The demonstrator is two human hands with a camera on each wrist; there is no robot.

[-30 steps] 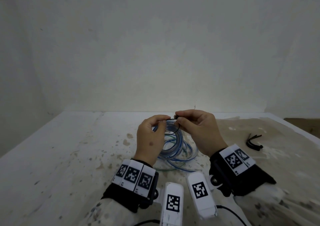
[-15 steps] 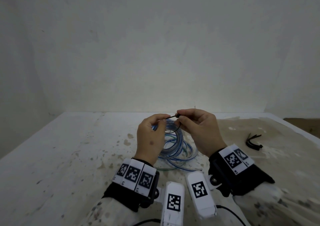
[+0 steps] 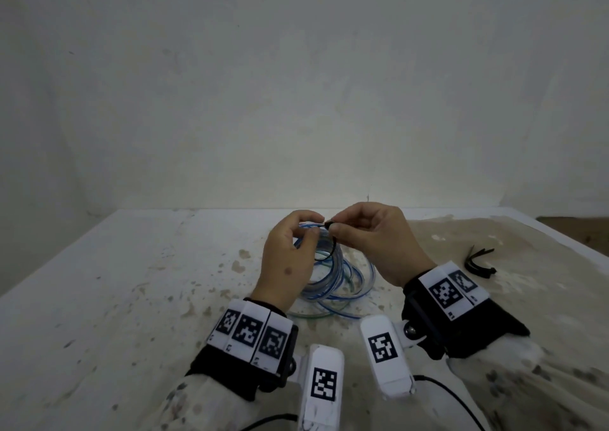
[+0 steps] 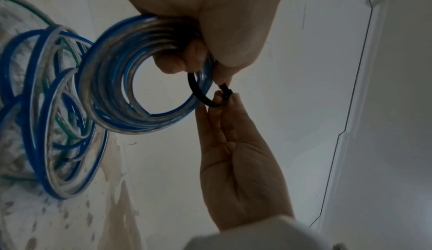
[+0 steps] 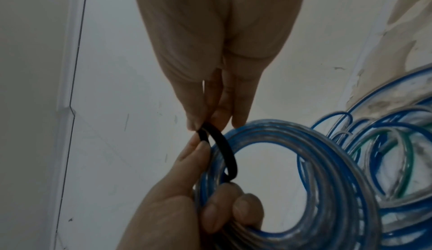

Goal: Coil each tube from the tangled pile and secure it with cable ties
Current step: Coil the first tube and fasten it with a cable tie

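The left hand (image 3: 287,256) is holding a coil of clear and blue tube (image 4: 131,80) up above the surface (image 3: 131,298). Its fingers (image 4: 180,58) are curling through the middle of the coil, and its thumb is pressing on the outside. A black cable tie (image 4: 198,91) is looping around the coil just beside those fingers. The left thumb and first finger are also pinching one end of the tie.

The right hand (image 3: 375,239) is pinching the other end of the tie between its thumb and fingertips (image 5: 198,122). The two hands are almost touching at the top of the coil.

More loose tube (image 3: 346,285), blue, clear and a little green, is lying in a messy pile on the surface under the hands. It is joining up to the coil.

A small bunch of black cable ties (image 3: 479,262) is lying on the surface, off to the right, well apart from the hands.
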